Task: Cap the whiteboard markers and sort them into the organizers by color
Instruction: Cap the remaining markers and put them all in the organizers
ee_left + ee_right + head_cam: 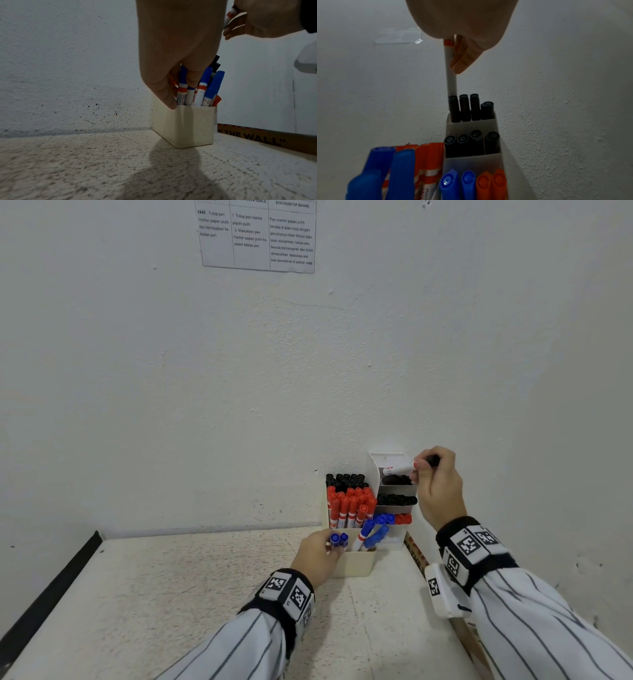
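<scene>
My left hand (334, 544) grips two capped blue markers (339, 539) at the front of the cream cup organizer (356, 566); in the left wrist view its fingers (192, 79) reach among the blue markers (182, 86) standing in that cup (188, 124). Red markers (352, 505) and black markers (346, 481) fill the cup's rear sections. My right hand (416, 469) pinches a white-barrelled, black-capped marker (397, 469) over the top tier of the white stepped organizer (373, 470). In the right wrist view the barrel (451, 74) points down beside that tier's black markers (471, 108).
The stepped organizer's second tier holds black markers (471, 143); its lowest tier holds blue and red ones (471, 185). A brown cardboard strip (265, 139) lies along the right wall. Both organizers stand against the back wall. The table's black edge (51, 587) runs on the left.
</scene>
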`<move>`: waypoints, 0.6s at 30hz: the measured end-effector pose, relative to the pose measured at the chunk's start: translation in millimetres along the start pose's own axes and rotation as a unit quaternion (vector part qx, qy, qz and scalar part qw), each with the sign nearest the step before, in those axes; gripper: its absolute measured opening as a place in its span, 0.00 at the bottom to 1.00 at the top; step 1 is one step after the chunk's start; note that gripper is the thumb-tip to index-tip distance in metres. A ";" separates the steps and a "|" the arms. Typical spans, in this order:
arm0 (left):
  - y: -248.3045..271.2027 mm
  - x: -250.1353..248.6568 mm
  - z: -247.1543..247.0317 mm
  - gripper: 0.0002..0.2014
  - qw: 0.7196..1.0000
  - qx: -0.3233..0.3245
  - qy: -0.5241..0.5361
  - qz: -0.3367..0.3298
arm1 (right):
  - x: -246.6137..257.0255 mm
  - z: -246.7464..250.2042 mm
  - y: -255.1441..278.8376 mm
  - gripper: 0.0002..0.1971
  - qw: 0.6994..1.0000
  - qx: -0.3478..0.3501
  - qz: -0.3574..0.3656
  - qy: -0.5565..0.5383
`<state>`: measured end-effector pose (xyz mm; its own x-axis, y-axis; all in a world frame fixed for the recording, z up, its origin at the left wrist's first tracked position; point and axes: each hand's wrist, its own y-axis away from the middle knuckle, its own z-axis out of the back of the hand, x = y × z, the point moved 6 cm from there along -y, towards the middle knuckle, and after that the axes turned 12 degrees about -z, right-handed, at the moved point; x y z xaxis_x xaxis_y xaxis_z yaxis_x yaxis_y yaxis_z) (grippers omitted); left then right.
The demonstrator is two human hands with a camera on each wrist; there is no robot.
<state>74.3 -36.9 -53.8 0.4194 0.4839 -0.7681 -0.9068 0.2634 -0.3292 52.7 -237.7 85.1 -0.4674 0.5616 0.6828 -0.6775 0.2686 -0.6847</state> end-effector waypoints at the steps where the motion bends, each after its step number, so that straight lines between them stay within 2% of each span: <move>1: 0.1 -0.4 0.0 0.11 1.000 0.001 -0.001 -0.001 | -0.6 -2.5 -0.4 0.05 1.000 0.009 -0.006 0.020; 4: 0.3 0.0 -0.1 0.12 1.000 0.003 -0.004 -0.003 | -2.8 -10.3 -3.7 0.02 0.997 0.037 -0.024 0.069; 9: 0.8 -0.6 0.1 0.13 1.000 0.007 -0.007 -0.001 | -4.1 -26.7 -11.0 0.05 0.983 0.101 -0.051 0.142; 12: 1.3 -1.3 0.5 0.13 1.000 0.005 -0.007 -0.003 | -7.2 -29.2 -12.3 0.10 0.981 0.093 -0.032 0.169; 14: 1.7 -1.0 0.5 0.12 1.000 0.005 -0.004 -0.002 | -10.3 -28.2 -12.8 0.14 0.981 0.094 -0.057 0.161; 16: 1.9 -0.7 0.5 0.12 1.000 0.005 -0.004 -0.002 | -7.9 -26.6 -11.6 0.14 0.984 0.089 -0.056 0.145; 18: 1.8 -0.2 -0.1 0.12 1.000 0.007 -0.004 -0.001 | 0.0 -18.5 -9.8 0.11 0.993 0.038 -0.015 0.114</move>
<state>72.6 -36.5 -54.4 0.4221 0.4891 -0.7633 -0.9050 0.2764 -0.3234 69.8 -225.8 87.1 -0.3114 0.7190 0.6213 -0.7339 0.2334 -0.6380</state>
